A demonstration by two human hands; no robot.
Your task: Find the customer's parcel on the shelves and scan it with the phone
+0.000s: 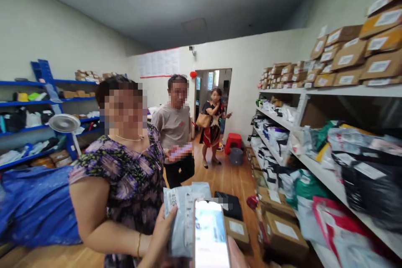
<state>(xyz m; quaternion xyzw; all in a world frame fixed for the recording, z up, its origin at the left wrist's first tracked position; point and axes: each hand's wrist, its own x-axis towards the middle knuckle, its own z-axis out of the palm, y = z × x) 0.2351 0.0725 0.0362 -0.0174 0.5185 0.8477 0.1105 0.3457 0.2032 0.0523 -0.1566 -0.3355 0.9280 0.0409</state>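
Only a small part of my right hand shows at the bottom edge, closed around a smartphone whose lit screen faces me. My left hand is out of view. Just behind the phone, a person in a purple floral dress holds up a grey plastic mailer bag with a printed label. That person's hand, with a gold bracelet at the wrist, grips the bag's left edge. The phone overlaps the bag's right side.
White shelves on the right carry plastic parcels, with cardboard boxes on top and more boxes on the wooden floor. Blue shelves, a fan and a blue bag stand left. Two more people stand behind, near a doorway and red stool.
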